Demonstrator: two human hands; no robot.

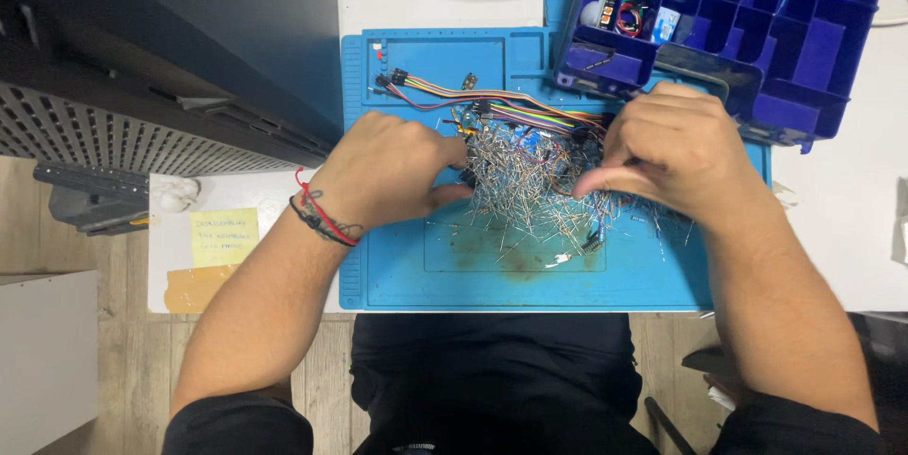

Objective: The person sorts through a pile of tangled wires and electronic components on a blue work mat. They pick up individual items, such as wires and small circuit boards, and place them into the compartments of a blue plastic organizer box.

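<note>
Both hands worked at a heap of small wire-legged components (530, 181) piled near the middle of the blue work mat (407, 275), toward its far edge; the left hand (392, 169) lay knuckles up at the heap's left side, its fingers curled down into the pile, though what they pinched, if anything, I cannot tell; the right hand (667, 150) sat at the heap's right side, fingers bent and thumb stretched left across the loose leads, touching them, and whether it gripped any of them could not be made out; a ribbon of multicoloured jumper wires (482, 100) ran from the mat's far left portion across the top of the heap; a blue compartment box (757, 29) rested tilted over the mat's far right corner, just beyond the right hand, with a few small parts in its cells; a red and a black cord bracelet (323, 216) circled the left wrist; a yellow note (225, 236) lay on the white bench (851, 228) at its left edge, well apart from the mat's heap.
</note>
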